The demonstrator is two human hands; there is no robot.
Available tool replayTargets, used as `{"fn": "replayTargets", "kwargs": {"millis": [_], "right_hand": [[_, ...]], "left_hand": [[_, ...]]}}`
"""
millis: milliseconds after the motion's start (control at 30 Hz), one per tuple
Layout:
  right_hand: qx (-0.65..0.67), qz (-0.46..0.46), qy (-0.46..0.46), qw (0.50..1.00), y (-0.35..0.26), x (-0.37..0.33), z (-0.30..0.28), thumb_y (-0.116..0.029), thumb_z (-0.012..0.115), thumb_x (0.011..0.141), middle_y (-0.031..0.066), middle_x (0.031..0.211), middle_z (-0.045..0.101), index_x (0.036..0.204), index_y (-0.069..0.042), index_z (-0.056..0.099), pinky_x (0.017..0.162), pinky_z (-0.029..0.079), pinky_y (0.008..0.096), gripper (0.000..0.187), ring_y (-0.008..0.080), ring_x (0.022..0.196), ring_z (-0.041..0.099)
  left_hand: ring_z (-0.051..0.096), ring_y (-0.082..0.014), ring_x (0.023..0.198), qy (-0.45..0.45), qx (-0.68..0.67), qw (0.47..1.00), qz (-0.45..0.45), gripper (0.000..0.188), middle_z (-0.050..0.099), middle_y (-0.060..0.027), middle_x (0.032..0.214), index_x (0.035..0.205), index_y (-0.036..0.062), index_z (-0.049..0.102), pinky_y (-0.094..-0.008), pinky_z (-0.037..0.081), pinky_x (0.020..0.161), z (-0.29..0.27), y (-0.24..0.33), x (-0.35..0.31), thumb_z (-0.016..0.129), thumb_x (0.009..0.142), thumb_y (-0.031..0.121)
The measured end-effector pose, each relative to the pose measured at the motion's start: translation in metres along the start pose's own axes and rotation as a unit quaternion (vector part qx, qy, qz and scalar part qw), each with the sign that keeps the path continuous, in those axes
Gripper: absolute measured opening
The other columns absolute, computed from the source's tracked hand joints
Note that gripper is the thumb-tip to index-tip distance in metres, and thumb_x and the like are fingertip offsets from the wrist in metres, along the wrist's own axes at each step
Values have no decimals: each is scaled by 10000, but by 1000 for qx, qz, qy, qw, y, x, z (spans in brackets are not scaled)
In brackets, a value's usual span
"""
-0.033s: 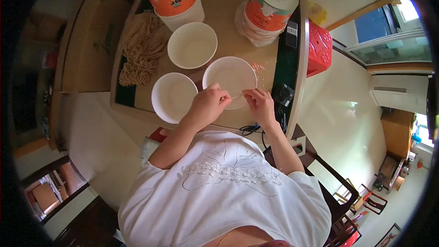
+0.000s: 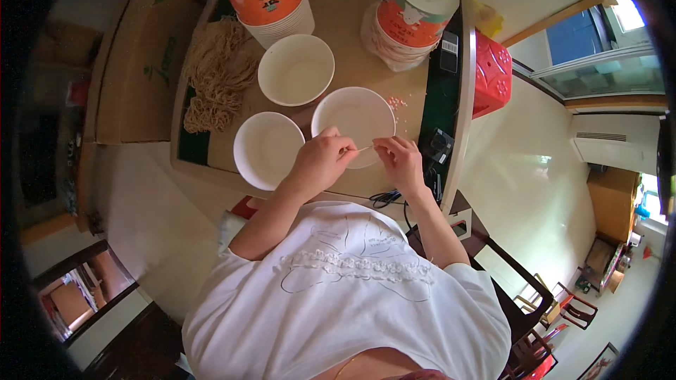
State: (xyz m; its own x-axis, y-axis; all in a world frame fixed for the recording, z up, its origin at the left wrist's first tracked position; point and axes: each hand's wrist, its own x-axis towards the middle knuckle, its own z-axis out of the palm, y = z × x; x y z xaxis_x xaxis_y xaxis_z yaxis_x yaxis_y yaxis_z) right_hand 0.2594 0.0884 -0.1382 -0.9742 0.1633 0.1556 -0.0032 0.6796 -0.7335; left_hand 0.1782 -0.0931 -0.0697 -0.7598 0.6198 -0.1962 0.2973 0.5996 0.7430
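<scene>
Both hands meet over the near edge of a white paper bowl (image 2: pixel 352 116). A thin pale string (image 2: pixel 364 149) stretches across the short gap between them. My left hand (image 2: pixel 324 158) pinches one end between thumb and forefinger, and my right hand (image 2: pixel 401 162) pinches the other. Whether anything tiny sits on the string at the right fingertips is too small to tell. Two more white paper bowls stand beside: one (image 2: pixel 267 151) left of my left hand, another (image 2: pixel 296 70) behind it. Small pink and white bits (image 2: pixel 396 103) lie on the cardboard just right of the middle bowl.
A tangled heap of beige string (image 2: pixel 218 77) lies at the left. Stacks of paper bowls with orange wrappers stand at the back left (image 2: pixel 267 0) and back right (image 2: pixel 415 14). A dark phone-like device (image 2: pixel 448 53), a small black device (image 2: pixel 438 146) and black cables (image 2: pixel 385 199) line the right.
</scene>
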Motion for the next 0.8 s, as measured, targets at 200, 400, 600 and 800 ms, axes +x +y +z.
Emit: {"fn": "replayTargets", "kwargs": {"millis": [200, 400, 600, 800], "right_hand": [[16, -26, 7, 1000, -11, -2, -8, -114, 664, 771, 26, 750, 621, 876, -105, 661, 631, 407, 334, 105, 204, 654, 576], [33, -65, 39, 997, -4, -17, -5, -105, 668, 760, 46, 770, 615, 854, -88, 660, 642, 413, 351, 96, 231, 719, 581], [20, -65, -11, 998, 5, -26, -7, -105, 675, 738, 52, 770, 601, 835, -98, 654, 647, 413, 364, 100, 248, 735, 572], [-59, -76, -60, 994, 2, -24, -12, -131, 666, 723, 33, 780, 579, 806, -124, 641, 685, 403, 360, 87, 227, 781, 555]], "left_hand": [[555, -175, 615, -15, -112, 993, 27, 113, 595, -97, 760, 843, 5, 623, -297, 448, 582, -9, 26, -6, 637, 823, 115], [523, -125, 586, -19, -131, 990, 41, 88, 582, -84, 734, 831, -4, 613, -268, 420, 546, -9, 32, -12, 624, 831, 84], [479, -95, 571, -29, -206, 974, 84, 40, 533, -42, 683, 783, 5, 603, -246, 381, 520, -17, 46, -22, 604, 817, 26], [446, -83, 560, -76, -217, 965, 125, 30, 516, -28, 675, 767, 12, 601, -243, 352, 497, -22, 56, -28, 621, 785, 1]]}}
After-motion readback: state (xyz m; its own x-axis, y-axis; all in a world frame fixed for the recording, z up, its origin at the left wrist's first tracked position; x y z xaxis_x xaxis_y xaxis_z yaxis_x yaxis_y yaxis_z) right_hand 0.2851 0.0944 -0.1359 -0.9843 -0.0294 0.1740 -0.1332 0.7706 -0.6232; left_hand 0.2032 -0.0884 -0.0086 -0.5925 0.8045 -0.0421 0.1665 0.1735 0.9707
